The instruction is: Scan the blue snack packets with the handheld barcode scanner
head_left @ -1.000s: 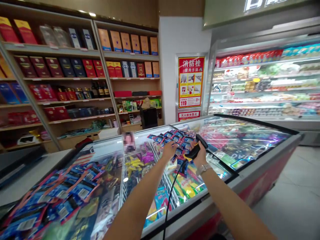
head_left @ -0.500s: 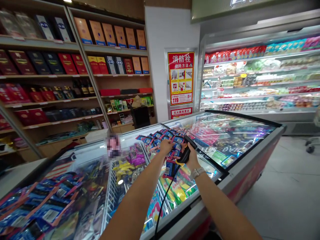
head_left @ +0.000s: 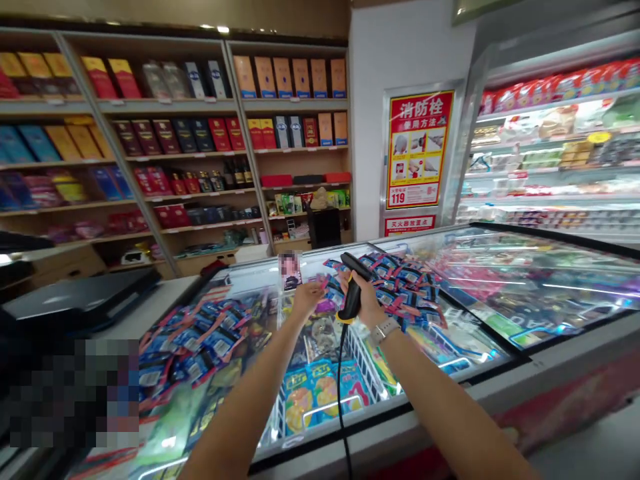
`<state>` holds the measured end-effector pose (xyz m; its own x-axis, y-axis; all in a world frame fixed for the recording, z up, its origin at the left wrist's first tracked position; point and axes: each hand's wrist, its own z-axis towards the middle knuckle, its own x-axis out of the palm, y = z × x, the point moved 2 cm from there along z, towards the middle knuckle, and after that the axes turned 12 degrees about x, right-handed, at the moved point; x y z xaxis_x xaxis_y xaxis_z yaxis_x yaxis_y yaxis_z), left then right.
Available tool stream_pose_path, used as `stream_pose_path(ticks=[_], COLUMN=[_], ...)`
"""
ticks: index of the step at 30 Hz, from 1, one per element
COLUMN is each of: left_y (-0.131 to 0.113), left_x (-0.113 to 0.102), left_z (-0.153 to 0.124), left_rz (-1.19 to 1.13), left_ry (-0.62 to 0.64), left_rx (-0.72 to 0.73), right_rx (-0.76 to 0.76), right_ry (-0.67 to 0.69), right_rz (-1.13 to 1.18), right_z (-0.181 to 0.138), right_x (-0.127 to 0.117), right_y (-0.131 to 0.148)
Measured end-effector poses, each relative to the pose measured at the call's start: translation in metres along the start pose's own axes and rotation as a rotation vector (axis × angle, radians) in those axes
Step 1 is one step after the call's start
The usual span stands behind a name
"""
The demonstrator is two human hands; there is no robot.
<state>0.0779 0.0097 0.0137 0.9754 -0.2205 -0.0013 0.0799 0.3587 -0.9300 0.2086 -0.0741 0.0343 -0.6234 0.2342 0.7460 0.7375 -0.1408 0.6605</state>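
two heaps of blue-and-pink packets [head_left: 413, 279] lie on a glass-topped chest freezer [head_left: 550, 373] (head view); above it, the left hand [head_left: 307, 297] pinches one packet [head_left: 333, 291] in its fingertips, the right hand [head_left: 369, 298] wraps its fingers around a corded barcode scanner [head_left: 352, 297].

Beyond left grip [head_left: 309, 297], well apart: wall shelves [head_left: 300, 105] with orange boxes [head_left: 283, 77], dark-red boxes [head_left: 164, 137] farther left. Left of left grip: white table [head_left: 150, 303], dark flat-topped device [head_left: 75, 293] on it. Beyond right grip [head_left: 369, 298], slightly left: black upright object [head_left: 325, 228], kind unclear. Beyond and right of right grip: red-and-yellow fire-hydrant poster [head_left: 420, 152] on pale wall [head_left: 373, 60]; farther right, lit display case [head_left: 477, 77], red bags [head_left: 567, 85] along upper shelf.
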Motion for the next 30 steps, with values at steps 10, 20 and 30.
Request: stream_pose_path(ticks=[10,20,30], left_y=[0.042,0.054,0.049], left_x=[-0.142,-0.141,-0.14], left_z=[-0.055,-0.059,-0.063], left_rz=[-0.027,-0.11,-0.043], left_ry=[-0.474,-0.524,-0.508], left_rx=[0.049,0.033,0.055], right_rx=[0.264,0.267,0.316], right_ry=[0.295,0.272,0.264], right_rz=[-0.505,-0.8,-0.717], right_z=[-0.023,-0.032,-0.029], right_x=[0.04,0.023,0.019], right_y=[-0.095,-0.098,-0.101])
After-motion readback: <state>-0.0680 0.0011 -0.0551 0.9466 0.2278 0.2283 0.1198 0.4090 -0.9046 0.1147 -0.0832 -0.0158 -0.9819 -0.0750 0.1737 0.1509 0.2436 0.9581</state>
